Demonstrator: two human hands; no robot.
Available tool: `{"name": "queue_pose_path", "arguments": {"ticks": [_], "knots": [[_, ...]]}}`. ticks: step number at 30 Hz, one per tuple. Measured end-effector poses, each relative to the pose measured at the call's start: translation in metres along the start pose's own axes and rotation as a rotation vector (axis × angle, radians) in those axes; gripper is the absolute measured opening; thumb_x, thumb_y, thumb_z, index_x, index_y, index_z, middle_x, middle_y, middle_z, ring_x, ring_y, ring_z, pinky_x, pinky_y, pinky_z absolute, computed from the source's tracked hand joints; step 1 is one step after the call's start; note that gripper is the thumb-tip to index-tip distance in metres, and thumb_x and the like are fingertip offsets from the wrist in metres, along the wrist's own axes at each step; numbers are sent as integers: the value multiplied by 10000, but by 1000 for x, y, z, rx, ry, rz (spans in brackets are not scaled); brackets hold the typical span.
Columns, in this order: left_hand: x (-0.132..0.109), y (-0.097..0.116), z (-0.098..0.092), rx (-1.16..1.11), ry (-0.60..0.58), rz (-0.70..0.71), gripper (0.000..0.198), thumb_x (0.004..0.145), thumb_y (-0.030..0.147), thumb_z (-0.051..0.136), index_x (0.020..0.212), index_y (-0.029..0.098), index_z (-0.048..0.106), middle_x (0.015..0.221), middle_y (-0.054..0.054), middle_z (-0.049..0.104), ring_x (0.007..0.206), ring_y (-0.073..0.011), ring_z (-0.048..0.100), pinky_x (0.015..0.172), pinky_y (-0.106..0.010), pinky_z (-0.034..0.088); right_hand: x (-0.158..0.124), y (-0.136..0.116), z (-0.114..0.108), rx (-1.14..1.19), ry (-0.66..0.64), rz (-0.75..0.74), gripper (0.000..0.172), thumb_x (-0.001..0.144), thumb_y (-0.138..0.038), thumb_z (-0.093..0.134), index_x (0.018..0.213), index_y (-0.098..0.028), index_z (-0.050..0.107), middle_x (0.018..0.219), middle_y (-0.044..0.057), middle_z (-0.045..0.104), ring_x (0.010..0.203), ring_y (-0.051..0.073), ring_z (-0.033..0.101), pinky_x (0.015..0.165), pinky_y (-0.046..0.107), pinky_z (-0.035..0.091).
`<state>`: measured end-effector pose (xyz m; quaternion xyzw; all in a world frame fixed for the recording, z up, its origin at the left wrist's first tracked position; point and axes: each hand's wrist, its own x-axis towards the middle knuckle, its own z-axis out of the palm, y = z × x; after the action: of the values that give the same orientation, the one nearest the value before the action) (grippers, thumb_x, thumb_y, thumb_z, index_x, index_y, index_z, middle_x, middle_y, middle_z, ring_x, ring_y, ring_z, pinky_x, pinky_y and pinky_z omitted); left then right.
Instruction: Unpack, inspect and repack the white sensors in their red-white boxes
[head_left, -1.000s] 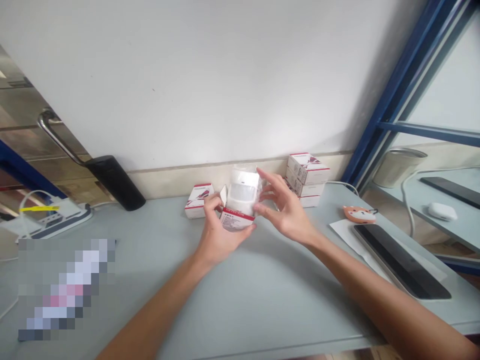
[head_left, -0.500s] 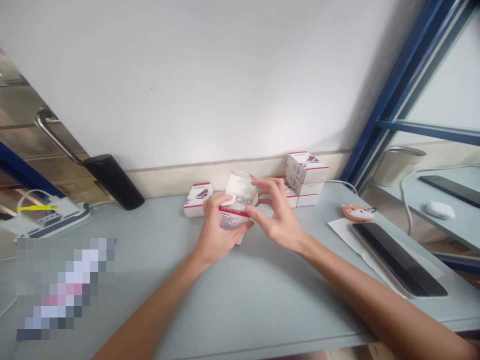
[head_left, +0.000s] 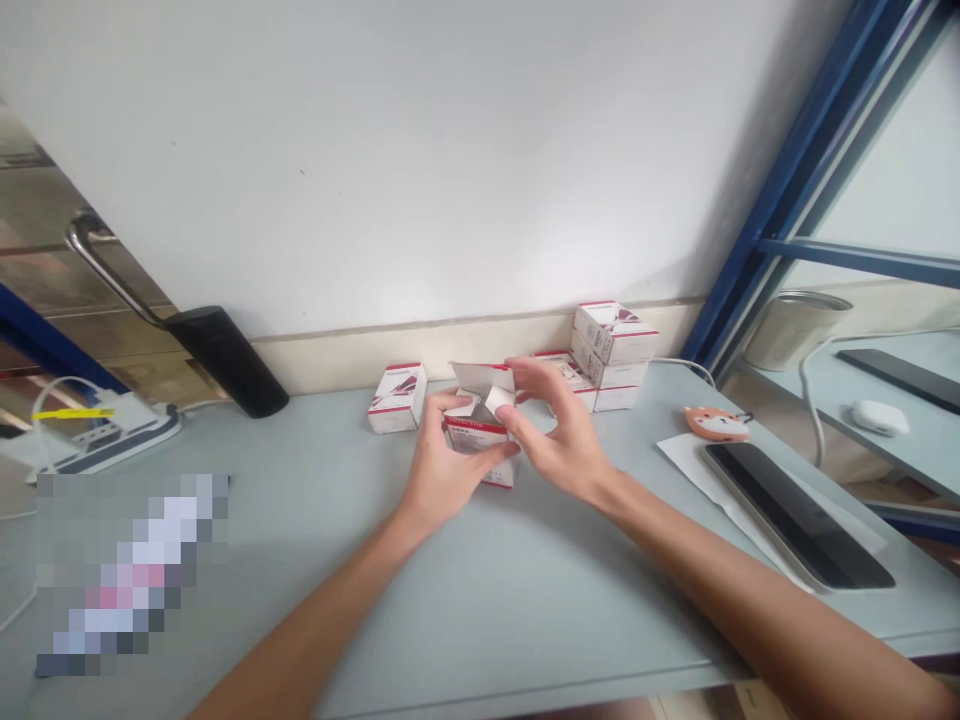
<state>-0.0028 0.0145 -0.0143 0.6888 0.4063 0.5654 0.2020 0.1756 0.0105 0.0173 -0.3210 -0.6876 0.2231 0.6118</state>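
A small white and red cardboard box [head_left: 480, 440], with "DETECTOR" printed on it, stands upright on the grey table with its top flaps up. My left hand [head_left: 448, 455] is wrapped round its left side and front, the thumb across the printed face. At the box's top right, my right hand [head_left: 559, 430] pinches a white side flap [head_left: 501, 398] between thumb and fingers. The wide back flap [head_left: 480, 376] stands raised behind. What lies inside the box is mostly hidden by flaps and fingers.
A closed box [head_left: 397, 397] stands to the left, stacked boxes [head_left: 613, 345] at the back right. A phone [head_left: 799, 515] lies on paper beside an orange animal-shaped case [head_left: 716, 424]. At the left are a black cylinder [head_left: 229, 360], a power strip [head_left: 112, 435] and a blurred-out item [head_left: 131, 575].
The box has shifted slightly right and stands more upright. The side flaps are now folded inward over the opening, and the back flap leans further forward.
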Motion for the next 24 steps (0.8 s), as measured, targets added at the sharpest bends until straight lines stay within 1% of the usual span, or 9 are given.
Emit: {"name": "queue_pose_path", "arguments": {"ticks": [2,4,7,10,15,18,20,22,24], "knots": [[-1,4,1,3,-14,-13,692,688,391,967,1198,281,512,1278,-69,634,1209,-268,657,980,-433,546,0,-1,-1,-25,16,-23,319,971,-342,707,1263,-293,590,1233,63,697,1112,220,670,952,412,578],[-1,7,1,13,-34,2,716,689,362,966,1228,283,501,1267,-62,638,1182,-259,670,961,-423,558,2,-3,-2,-33,38,-34,200,980,-323,690,1160,-281,615,1142,45,706,1050,210,670,921,396,571],[0,9,2,-24,-43,30,663,750,348,929,1234,283,480,1271,-64,649,1188,-250,675,982,-432,565,3,-9,-4,-69,-31,-84,64,993,-256,644,1054,-266,627,1053,31,704,995,201,660,907,390,546],[0,9,2,-65,-54,53,592,807,364,889,1212,287,464,1265,-67,664,1206,-255,674,1008,-467,570,3,-13,-5,-96,-111,-114,65,980,-230,638,1034,-262,623,1047,39,697,1004,213,645,941,412,531],[-1,9,2,-68,-69,63,591,826,361,878,1230,295,452,1306,-105,657,1247,-296,660,1020,-538,574,4,-13,-4,-98,-86,-122,46,979,-221,613,998,-262,609,1011,38,674,967,210,630,907,402,535],[-1,8,-1,-72,-98,91,515,883,367,827,1232,296,455,1287,-91,665,1210,-261,674,1025,-504,574,4,-13,-4,-102,-85,-130,49,970,-214,603,980,-262,601,994,36,671,966,214,629,899,404,542],[0,5,-3,-72,-114,122,413,955,373,743,1244,286,461,1259,-85,674,1169,-235,685,1018,-474,575,4,-14,-4,-109,-76,-128,35,969,-229,604,968,-263,599,980,36,672,950,217,631,886,407,549],[1,2,-5,-68,-109,138,305,1017,368,648,1255,273,481,1233,-87,680,1145,-222,687,1011,-451,571,3,-14,-3,-114,-73,-129,21,974,-248,613,962,-263,603,969,35,676,925,215,635,874,407,555],[2,1,-7,-56,-95,148,274,1040,366,602,1277,268,503,1241,-92,677,1162,-225,678,1015,-439,564,4,-13,-3,-99,-64,-119,12,989,-273,618,984,-263,614,981,35,690,928,211,653,864,395,567]]}}
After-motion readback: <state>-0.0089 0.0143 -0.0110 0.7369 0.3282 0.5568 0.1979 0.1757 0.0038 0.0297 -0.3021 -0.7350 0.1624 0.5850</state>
